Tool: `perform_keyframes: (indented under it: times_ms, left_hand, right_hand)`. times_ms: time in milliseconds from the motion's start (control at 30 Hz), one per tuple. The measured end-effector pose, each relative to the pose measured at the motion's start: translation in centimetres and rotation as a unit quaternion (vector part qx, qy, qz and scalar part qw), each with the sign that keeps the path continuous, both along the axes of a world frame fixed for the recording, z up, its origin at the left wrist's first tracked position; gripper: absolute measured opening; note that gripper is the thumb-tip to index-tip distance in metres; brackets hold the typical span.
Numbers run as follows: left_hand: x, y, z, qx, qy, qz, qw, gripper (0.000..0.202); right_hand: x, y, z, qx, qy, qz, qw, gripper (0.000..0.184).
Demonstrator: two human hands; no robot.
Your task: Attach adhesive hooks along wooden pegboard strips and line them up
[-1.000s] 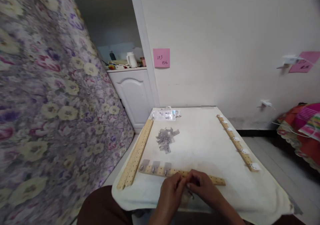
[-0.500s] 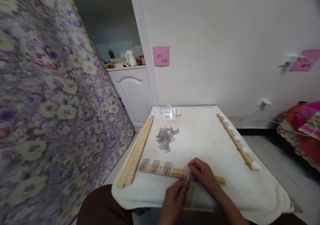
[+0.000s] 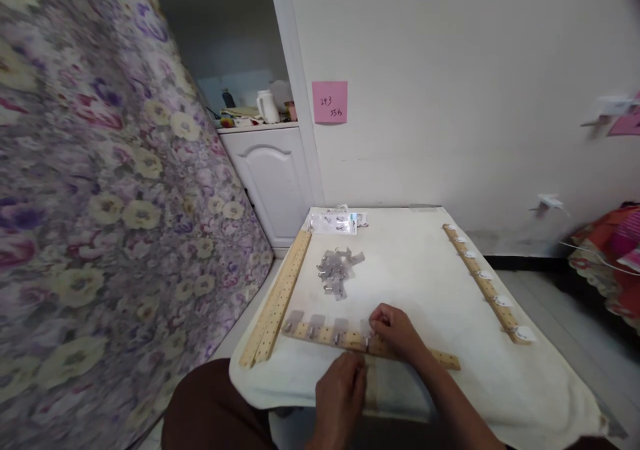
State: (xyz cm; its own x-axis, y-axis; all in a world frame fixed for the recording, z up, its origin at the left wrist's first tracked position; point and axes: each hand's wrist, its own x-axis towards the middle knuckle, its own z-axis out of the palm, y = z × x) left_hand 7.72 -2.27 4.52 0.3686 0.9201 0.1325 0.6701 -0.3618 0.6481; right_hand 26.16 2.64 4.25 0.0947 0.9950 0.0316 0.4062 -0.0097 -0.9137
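A perforated wooden strip (image 3: 435,357) lies across the near part of a white cloth-covered table (image 3: 415,283). Three clear adhesive hooks (image 3: 316,325) are stuck along its left half. My right hand (image 3: 395,330) rests on the strip's middle, fingers curled and pressing a clear hook (image 3: 369,333) against it. My left hand (image 3: 340,393) hovers at the near table edge, fingers pinched on something small that I cannot make out. A pile of loose clear hooks (image 3: 337,270) lies further back on the table.
Two wooden strips (image 3: 280,297) lie along the table's left edge. Another strip with hooks (image 3: 487,283) runs along the right side. A hook package (image 3: 334,222) is at the back. A flowered mattress (image 3: 100,190) leans at the left, a white cabinet (image 3: 270,177) stands behind.
My hands have parted. The right one moved up onto the strip with a hook, the left one dropped back to the table edge. The camera shifted slightly left.
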Motion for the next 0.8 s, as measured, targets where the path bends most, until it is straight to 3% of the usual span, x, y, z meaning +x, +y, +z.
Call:
perform_keyframes:
  times_ms: [367,800]
  left_hand:
    - [0.1,0.5,-0.7,0.018,0.011,0.015,1.0,0.016]
    - [0.0,1.1,-1.7,0.091,0.01,0.007,0.996,0.021]
  right_hand:
    - [-0.3,0.3,-0.6,-0.026,-0.089,-0.02,0.996,0.008]
    - [-0.7,0.0,-0.8,-0.04,-0.117,-0.034,0.992,0.008]
